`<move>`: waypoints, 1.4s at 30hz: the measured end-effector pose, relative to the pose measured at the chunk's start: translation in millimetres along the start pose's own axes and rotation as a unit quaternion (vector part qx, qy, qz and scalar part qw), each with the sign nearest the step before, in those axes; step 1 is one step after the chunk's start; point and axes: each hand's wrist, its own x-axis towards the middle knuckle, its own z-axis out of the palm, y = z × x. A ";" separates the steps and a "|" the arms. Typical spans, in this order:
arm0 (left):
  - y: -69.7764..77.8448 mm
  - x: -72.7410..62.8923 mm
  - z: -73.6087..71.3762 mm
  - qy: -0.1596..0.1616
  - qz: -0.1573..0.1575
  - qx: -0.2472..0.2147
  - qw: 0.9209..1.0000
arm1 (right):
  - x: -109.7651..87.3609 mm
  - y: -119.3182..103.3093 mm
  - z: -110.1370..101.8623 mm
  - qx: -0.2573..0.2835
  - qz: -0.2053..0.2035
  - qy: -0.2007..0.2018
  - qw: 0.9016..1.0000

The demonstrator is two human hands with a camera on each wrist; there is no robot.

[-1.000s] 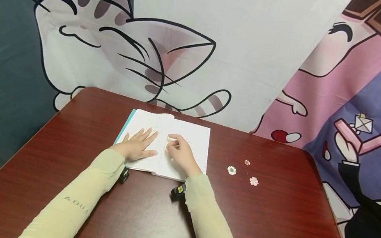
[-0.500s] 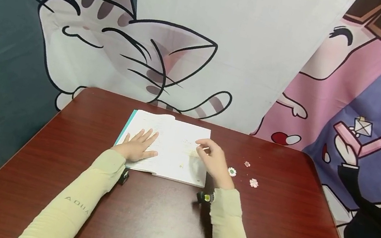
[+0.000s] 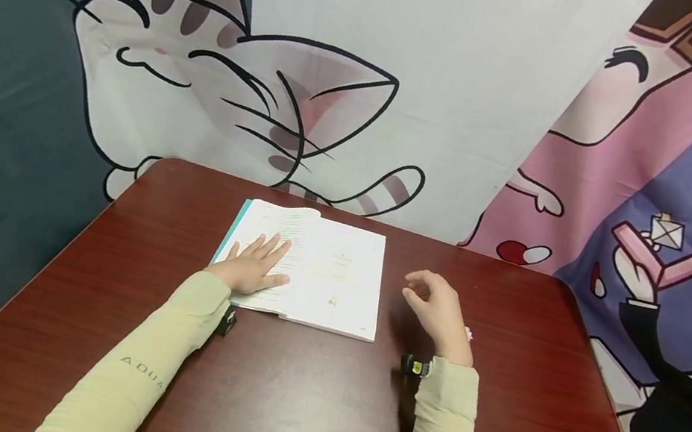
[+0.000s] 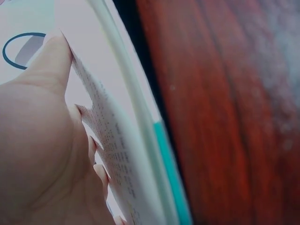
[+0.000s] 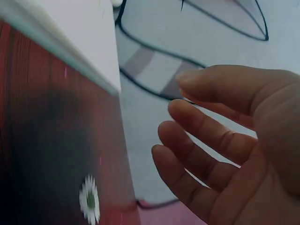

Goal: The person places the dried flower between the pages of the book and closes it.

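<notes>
An open book point(image 3: 340, 313) with white pages and a teal cover edge lies on the table. My left hand point(image 3: 249, 272) rests with spread fingers on its left page, which carries lines of print; the left wrist view shows the fingers point(image 4: 51, 61) pressing the paper. Right of the book, over the table, my right hand point(image 3: 435, 313) has loosely bent fingers and nothing visible between them. A small white daisy with a green centre point(image 5: 90, 200) lies on the table below it. In the head view, part of a pink flower point(image 3: 469, 334) shows beside the hand, which hides the other small flowers.
The dark red-brown table point(image 3: 289, 403) has rounded far corners. Behind it hangs a cloth backdrop point(image 3: 463, 76) with a cartoon cat and other figures. Faint yellowish print point(image 3: 338, 268) marks the book's right page.
My right hand has moved right, from over the right page to the table beside the book, covering most of the small flowers in the head view. The left hand stays on the page.
</notes>
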 end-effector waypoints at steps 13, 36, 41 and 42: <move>-3.0 1.4 1.4 0.000 0.002 0.004 1.000 | -12.0 33.4 -14.5 -0.025 0.080 -0.041 0.996; -2.6 0.6 0.5 0.005 0.008 -0.006 1.000 | -14.5 38.2 -6.7 -0.036 0.115 -0.065 0.991; -0.8 0.1 -0.8 0.001 0.006 -0.010 1.000 | -13.3 38.6 -3.7 -0.042 0.113 -0.041 0.992; -0.3 0.0 -1.2 0.000 0.005 -0.010 1.000 | -12.7 39.3 -3.1 -0.043 0.116 -0.037 0.992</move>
